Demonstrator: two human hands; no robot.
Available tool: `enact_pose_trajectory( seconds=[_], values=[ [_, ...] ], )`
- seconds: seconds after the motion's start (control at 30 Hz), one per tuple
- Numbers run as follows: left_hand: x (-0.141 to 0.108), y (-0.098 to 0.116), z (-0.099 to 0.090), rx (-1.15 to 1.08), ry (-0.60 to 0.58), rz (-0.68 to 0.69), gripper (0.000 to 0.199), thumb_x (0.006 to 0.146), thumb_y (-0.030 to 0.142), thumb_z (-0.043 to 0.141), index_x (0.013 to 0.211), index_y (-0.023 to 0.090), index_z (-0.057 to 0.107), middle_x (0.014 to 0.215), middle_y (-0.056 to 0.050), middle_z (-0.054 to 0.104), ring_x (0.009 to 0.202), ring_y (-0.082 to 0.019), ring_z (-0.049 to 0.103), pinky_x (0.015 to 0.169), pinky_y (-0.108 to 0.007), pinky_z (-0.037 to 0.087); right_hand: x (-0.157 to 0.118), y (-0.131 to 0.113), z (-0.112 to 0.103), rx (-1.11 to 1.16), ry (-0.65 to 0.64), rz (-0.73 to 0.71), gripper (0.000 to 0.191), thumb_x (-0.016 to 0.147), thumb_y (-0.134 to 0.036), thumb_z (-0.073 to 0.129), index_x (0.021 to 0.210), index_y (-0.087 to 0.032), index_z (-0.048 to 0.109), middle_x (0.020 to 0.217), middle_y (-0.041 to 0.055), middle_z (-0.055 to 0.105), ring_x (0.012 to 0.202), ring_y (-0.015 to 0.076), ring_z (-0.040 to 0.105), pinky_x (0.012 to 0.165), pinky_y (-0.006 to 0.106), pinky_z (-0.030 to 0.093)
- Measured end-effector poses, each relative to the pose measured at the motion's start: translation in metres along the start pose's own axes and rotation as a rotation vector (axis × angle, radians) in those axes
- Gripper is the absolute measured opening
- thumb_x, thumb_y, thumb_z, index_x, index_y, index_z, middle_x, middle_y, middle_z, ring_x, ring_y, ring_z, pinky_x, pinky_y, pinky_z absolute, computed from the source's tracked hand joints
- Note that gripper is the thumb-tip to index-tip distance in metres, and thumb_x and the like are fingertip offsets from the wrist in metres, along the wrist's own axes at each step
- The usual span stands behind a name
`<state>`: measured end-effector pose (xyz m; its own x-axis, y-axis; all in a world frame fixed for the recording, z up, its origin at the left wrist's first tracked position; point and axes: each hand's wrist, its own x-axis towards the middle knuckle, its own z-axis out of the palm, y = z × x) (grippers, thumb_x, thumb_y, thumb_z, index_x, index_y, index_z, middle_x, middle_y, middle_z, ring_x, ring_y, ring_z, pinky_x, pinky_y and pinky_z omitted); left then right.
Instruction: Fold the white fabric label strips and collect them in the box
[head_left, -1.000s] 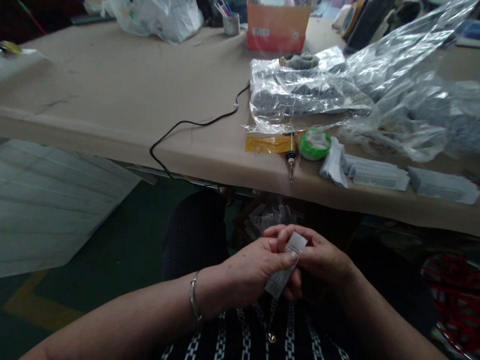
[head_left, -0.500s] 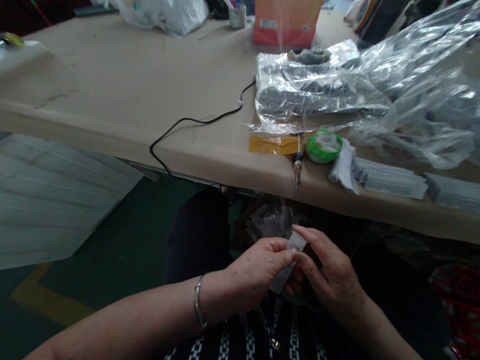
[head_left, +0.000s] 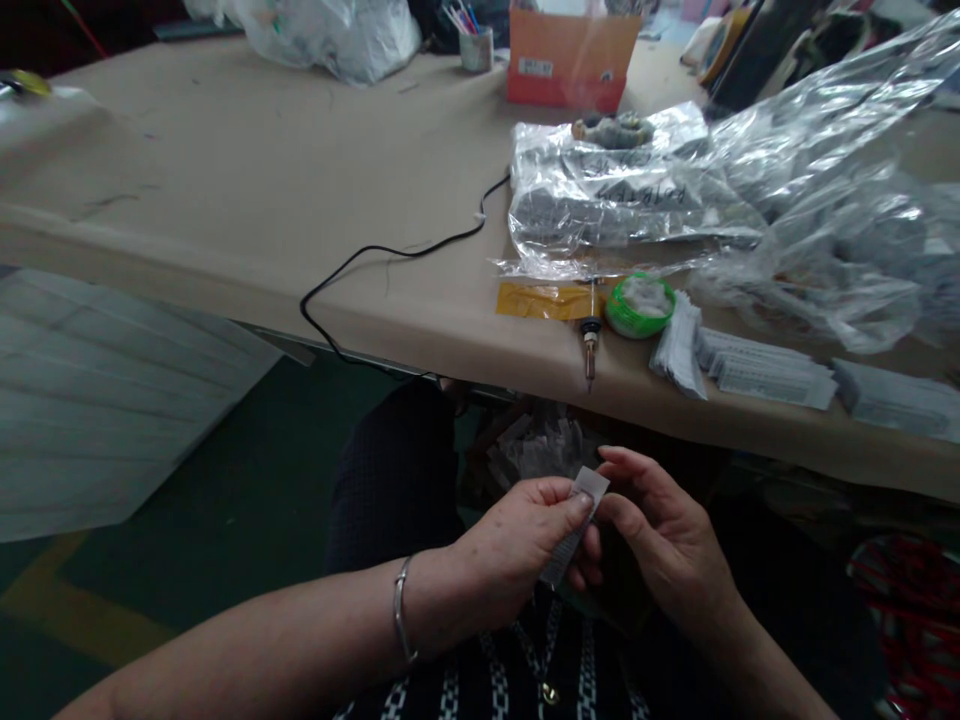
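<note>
My left hand (head_left: 517, 540) pinches a narrow white printed label (head_left: 591, 484) between thumb and fingers, over my lap. Just right of the label is my right hand (head_left: 667, 535), its thumb and fingers apart with nothing visible between them; whether a fingertip touches the label's edge is hard to make out. On the table edge beyond my hands lie stacks of similar labels (head_left: 769, 368) and a fanned bundle of them (head_left: 679, 348). Left of these, a pen-like tool with a metal tip (head_left: 590, 350) sticks out over the edge.
A green-rimmed dish (head_left: 637, 318) and amber tape (head_left: 544, 300) lie beside the tool. Clear plastic bags (head_left: 622, 200) cover the table's right part, with an orange box (head_left: 570, 75) behind. A black cord (head_left: 367, 250) hangs over the edge. Below stands a bin of scraps (head_left: 536, 440).
My right thumb and fingers have spread and drawn slightly right, away from the label. My left hand keeps its pinch. The view has shifted slightly.
</note>
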<state>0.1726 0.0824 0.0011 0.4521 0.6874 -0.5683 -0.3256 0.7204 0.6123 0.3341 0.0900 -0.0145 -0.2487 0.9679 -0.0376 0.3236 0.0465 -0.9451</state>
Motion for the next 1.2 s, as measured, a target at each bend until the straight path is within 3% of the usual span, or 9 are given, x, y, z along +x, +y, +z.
enact_pose_trajectory(
  seconds=[0.13, 0.27, 0.5, 0.73, 0.97, 1.2],
  values=[
    [0.001, 0.003, 0.002, 0.04, 0.002, 0.024, 0.026, 0.084, 0.037, 0.054, 0.073, 0.013, 0.054, 0.062, 0.0, 0.053, 0.052, -0.009, 0.051, 0.049, -0.021, 0.038, 0.007, -0.005, 0.001, 0.17, 0.005, 0.152, 0.02, 0.084, -0.039, 0.06, 0.095, -0.022, 0.061, 0.082, -0.0012, 0.064, 0.071, 0.0104, 0.061, 0.065, 0.018, 0.049],
    [0.001, 0.006, 0.004, 0.078, 0.033, 0.044, 0.025, 0.083, 0.038, 0.053, 0.076, 0.013, 0.054, 0.061, 0.001, 0.053, 0.052, -0.009, 0.051, 0.05, -0.022, 0.038, 0.016, -0.007, 0.002, 0.301, 0.013, 0.272, 0.022, 0.079, -0.04, 0.066, 0.079, -0.018, 0.06, 0.069, -0.0028, 0.06, 0.061, 0.0083, 0.054, 0.058, 0.017, 0.045],
    [0.005, 0.007, 0.001, 0.156, 0.055, 0.144, 0.029, 0.084, 0.041, 0.051, 0.078, 0.013, 0.055, 0.058, 0.001, 0.052, 0.052, -0.01, 0.049, 0.052, -0.023, 0.037, 0.028, -0.004, 0.001, 0.435, -0.044, 0.343, 0.023, 0.074, -0.038, 0.071, 0.078, -0.017, 0.06, 0.066, -0.0028, 0.058, 0.056, 0.0086, 0.053, 0.055, 0.02, 0.044],
    [0.014, 0.012, -0.006, 0.305, 0.087, 0.25, 0.037, 0.087, 0.044, 0.048, 0.067, 0.013, 0.055, 0.059, 0.0, 0.053, 0.055, -0.01, 0.047, 0.056, -0.023, 0.038, 0.042, -0.007, 0.003, 0.337, -0.005, 0.256, 0.021, 0.074, -0.036, 0.069, 0.071, -0.017, 0.06, 0.063, -0.0029, 0.056, 0.058, 0.0096, 0.051, 0.057, 0.021, 0.044],
    [0.032, 0.034, -0.021, 0.661, 0.236, 0.621, 0.016, 0.085, 0.022, 0.054, 0.088, 0.015, 0.067, 0.082, -0.002, 0.066, 0.078, -0.013, 0.058, 0.073, -0.023, 0.044, 0.065, -0.018, 0.0, 0.111, 0.053, 0.13, 0.019, 0.075, -0.035, 0.064, 0.07, -0.017, 0.059, 0.06, -0.0038, 0.051, 0.055, 0.0086, 0.045, 0.05, 0.019, 0.038],
    [0.039, 0.06, -0.023, 0.92, 0.336, 0.787, 0.014, 0.084, 0.021, 0.055, 0.078, 0.016, 0.066, 0.07, -0.001, 0.065, 0.066, -0.012, 0.058, 0.065, -0.022, 0.044, 0.077, -0.024, -0.002, -0.071, 0.087, 0.006, 0.018, 0.078, -0.034, 0.06, 0.07, -0.017, 0.06, 0.061, -0.0023, 0.055, 0.055, 0.0098, 0.048, 0.052, 0.02, 0.039]
  ],
)
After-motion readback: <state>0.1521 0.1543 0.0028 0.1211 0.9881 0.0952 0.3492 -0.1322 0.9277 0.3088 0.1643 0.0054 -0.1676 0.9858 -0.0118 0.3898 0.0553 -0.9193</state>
